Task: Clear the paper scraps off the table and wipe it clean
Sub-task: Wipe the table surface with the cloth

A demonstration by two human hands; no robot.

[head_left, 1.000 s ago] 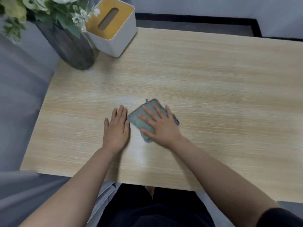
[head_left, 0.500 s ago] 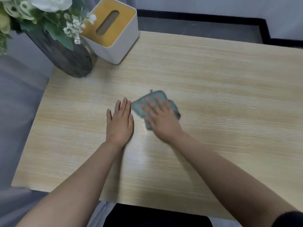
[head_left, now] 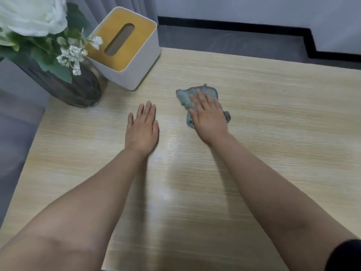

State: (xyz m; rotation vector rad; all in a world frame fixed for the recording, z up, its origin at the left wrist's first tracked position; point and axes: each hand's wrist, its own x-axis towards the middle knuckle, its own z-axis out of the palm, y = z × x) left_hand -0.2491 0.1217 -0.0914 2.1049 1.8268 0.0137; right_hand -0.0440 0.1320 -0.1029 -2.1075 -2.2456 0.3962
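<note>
Your right hand (head_left: 210, 119) presses the crumpled grey-green cloth (head_left: 187, 97) onto the light wood-grain worktop (head_left: 273, 133)
Its grip is flat, fingers straight; your left hand (head_left: 142, 130) rests flat beside it

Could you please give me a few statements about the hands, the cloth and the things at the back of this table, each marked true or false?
1. The right hand presses flat on the green cloth. True.
2. The left hand grips the cloth too. False: it rests flat on the bare table, apart from the cloth.
3. The tissue box stands beside the flower vase at the far left corner. True.
4. Paper scraps lie scattered beside the cloth. False: none show on the table.
5. The tissue box has a blue top. False: the top is yellow, with a slot.
</note>
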